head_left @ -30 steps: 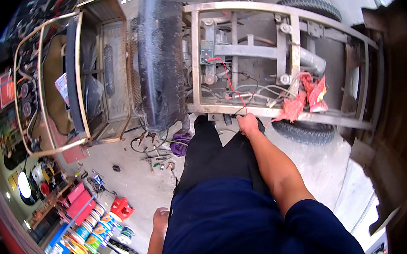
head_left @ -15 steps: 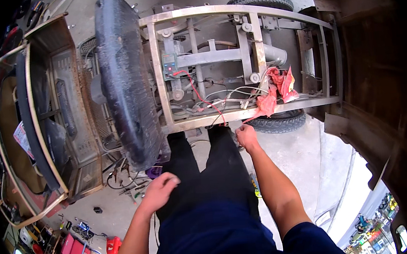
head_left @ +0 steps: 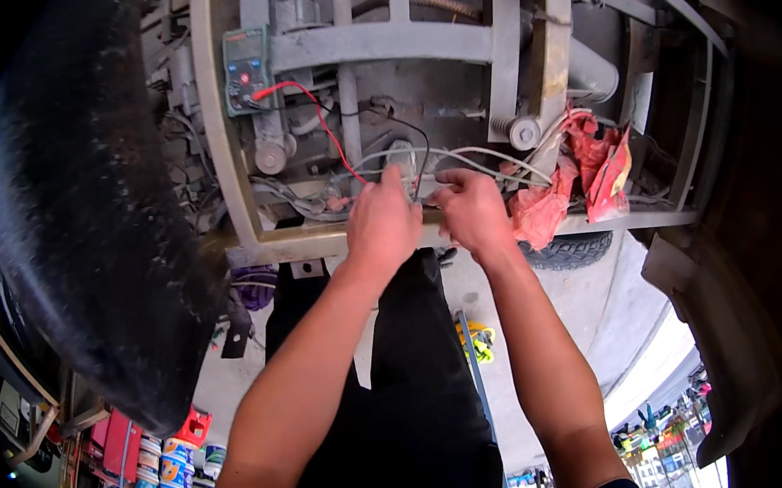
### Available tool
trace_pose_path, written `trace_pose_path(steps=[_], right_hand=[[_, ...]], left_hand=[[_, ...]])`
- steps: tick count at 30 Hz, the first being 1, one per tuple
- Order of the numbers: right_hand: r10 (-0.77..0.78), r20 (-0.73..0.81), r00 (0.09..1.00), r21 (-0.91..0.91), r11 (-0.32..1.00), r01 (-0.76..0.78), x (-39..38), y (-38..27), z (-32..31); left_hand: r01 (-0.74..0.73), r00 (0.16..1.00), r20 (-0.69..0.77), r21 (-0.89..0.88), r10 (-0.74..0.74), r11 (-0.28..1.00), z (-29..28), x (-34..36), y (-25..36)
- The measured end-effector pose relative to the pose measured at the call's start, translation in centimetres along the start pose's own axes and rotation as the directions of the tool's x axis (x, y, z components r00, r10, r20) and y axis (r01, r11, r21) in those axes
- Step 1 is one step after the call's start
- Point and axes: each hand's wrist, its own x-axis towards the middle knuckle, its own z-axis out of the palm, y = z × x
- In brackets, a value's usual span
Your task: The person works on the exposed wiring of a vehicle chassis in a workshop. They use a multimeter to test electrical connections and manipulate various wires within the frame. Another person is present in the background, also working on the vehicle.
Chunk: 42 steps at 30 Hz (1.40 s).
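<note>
Both of my hands are over the near rail (head_left: 315,242) of a metal vehicle frame, close together. The fingers of my left hand (head_left: 383,218) are curled among the wires, where the red test lead (head_left: 334,140) and black test lead (head_left: 425,140) run down; what it grips is hidden. My right hand (head_left: 475,208) is closed in a pinch just beside it, on something too small to make out. The leads come from a multimeter (head_left: 247,70) resting on the frame at the left. Pale cables (head_left: 469,152) cross behind my hands.
A crumpled red plastic bag (head_left: 543,214) and a red packet (head_left: 608,185) hang on the frame by my right hand. A large scuffed black panel (head_left: 86,200) stands at left, a rusty brown body part (head_left: 759,301) at right. A tyre (head_left: 575,251) shows below the rail.
My left hand has risen from beside my thigh to the wires at the rail. My right hand has moved up over the rail next to it. The view has come closer to the frame.
</note>
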Motion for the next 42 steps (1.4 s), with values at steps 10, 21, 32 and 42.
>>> trace_pose_path(steps=[10, 21, 32, 42], right_hand=[[-0.050, -0.159, 0.986, -0.023, 0.999, 0.047, 2.2, 2.5, 3.5], [-0.412, -0.212, 0.886, -0.479, 0.834, 0.274, -0.9, 1.6, 2.8], [-0.397, -0.228, 0.889, -0.471, 0.844, 0.256, -2.1, 2.8, 0.6], [-0.184, 0.144, 0.972, -0.921, 0.335, 0.200, 1.7, 1.0, -6.3]], left_hand=[[0.141, 0.987, -0.015, -0.386, -0.159, 0.912, -2.0, 0.2, -3.7], [-0.016, 0.976, 0.206, -0.280, 0.076, 0.960, 0.3, 1.3, 0.2], [-0.071, 0.962, 0.249, -0.166, 0.112, 0.984, -0.1, 1.9, -0.6], [-0.112, 0.970, 0.193, -0.195, 0.150, 0.974, 0.7, 2.8, -0.1]])
